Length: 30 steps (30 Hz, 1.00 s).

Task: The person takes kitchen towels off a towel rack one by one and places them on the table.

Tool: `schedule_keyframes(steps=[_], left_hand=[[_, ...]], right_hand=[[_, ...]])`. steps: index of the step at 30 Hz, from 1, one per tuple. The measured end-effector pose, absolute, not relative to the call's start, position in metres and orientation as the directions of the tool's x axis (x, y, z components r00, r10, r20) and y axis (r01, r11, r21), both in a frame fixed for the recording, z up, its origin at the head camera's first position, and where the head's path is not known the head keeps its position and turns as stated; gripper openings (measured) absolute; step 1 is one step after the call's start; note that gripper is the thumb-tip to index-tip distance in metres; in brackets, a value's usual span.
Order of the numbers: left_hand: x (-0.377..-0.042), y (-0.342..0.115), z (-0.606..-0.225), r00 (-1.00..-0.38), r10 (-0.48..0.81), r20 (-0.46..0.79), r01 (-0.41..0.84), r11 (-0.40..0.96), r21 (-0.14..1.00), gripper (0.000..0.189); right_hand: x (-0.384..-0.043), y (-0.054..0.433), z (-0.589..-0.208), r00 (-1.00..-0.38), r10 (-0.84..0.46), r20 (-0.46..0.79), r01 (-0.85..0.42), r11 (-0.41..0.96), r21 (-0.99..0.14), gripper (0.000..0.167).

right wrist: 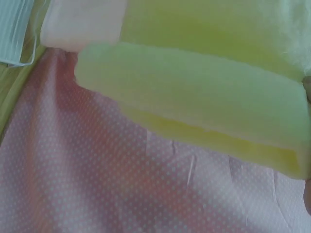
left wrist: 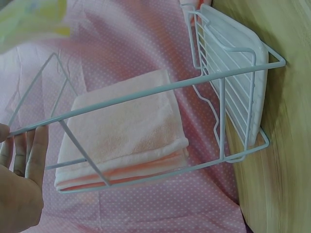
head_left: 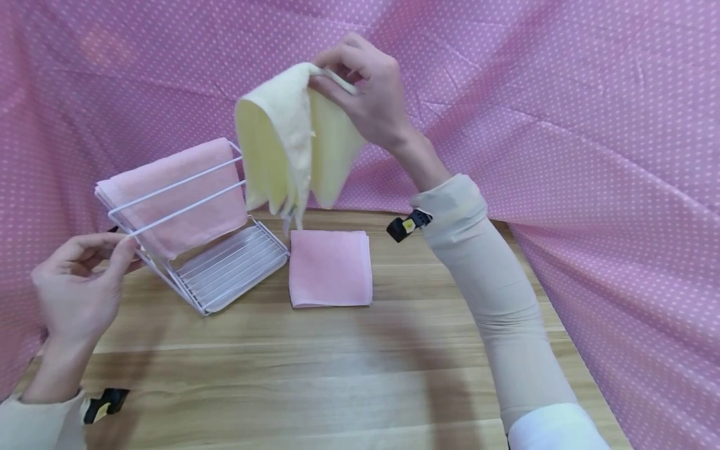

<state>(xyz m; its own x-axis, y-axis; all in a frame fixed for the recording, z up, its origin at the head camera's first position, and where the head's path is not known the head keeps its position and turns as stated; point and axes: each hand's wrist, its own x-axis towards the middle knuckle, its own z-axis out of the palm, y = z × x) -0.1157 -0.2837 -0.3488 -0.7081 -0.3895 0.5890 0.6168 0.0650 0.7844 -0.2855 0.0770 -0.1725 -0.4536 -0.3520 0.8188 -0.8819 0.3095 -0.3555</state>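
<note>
My right hand (head_left: 365,87) pinches a yellow towel (head_left: 281,119) by its upper edge and holds it in the air, its lower edges hanging loose. At the left, my left hand (head_left: 81,281) grips the side bar of a white wire towel rack (head_left: 180,219); the fingers (left wrist: 36,155) curl on the bar in the left wrist view. A folded pink towel (head_left: 180,194) drapes over one of the rack's upper bars. The rack's base holds a white tray (head_left: 247,281) under a wire grid. In the right wrist view the yellow towel (right wrist: 184,87) covers much of the frame.
A second pink towel (head_left: 330,269), folded square, lies on the wooden table (head_left: 315,381) just right of the rack's base. Pink polka-dot cloth (head_left: 590,125) hangs behind and around the table. A black strap mount (head_left: 407,225) sticks out from the right sleeve.
</note>
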Motion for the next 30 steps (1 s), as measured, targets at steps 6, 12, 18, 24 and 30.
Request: schedule_keyframes(steps=[6, 12, 18, 24, 30], left_hand=[[-0.115, -0.283, -0.349, -0.706, -0.383, 0.595, 0.623, 0.063, 0.78, 0.017], [-0.115, -0.285, -0.348, -0.703, -0.378, 0.603, 0.617, 0.099, 0.781, 0.018], [-0.116, -0.283, -0.349, -0.708, -0.384, 0.593, 0.62, 0.063, 0.782, 0.016], [-0.116, -0.284, -0.35, -0.704, -0.376, 0.602, 0.616, 0.099, 0.782, 0.017], [-0.116, -0.285, -0.35, -0.709, -0.379, 0.595, 0.619, 0.07, 0.782, 0.016]], right_hand=[[-0.279, 0.101, -0.189, -0.476, -0.363, 0.801, -0.869, 0.336, -0.364, 0.016], [-0.273, 0.124, -0.207, -0.514, -0.374, 0.772, -0.845, 0.376, -0.381, 0.015], [-0.268, 0.147, -0.226, -0.51, -0.4, 0.761, -0.838, 0.429, -0.336, 0.016], [-0.26, 0.164, -0.25, -0.504, -0.481, 0.718, -0.836, 0.481, -0.265, 0.016], [-0.249, 0.179, -0.27, -0.527, -0.513, 0.677, -0.829, 0.487, -0.276, 0.014]])
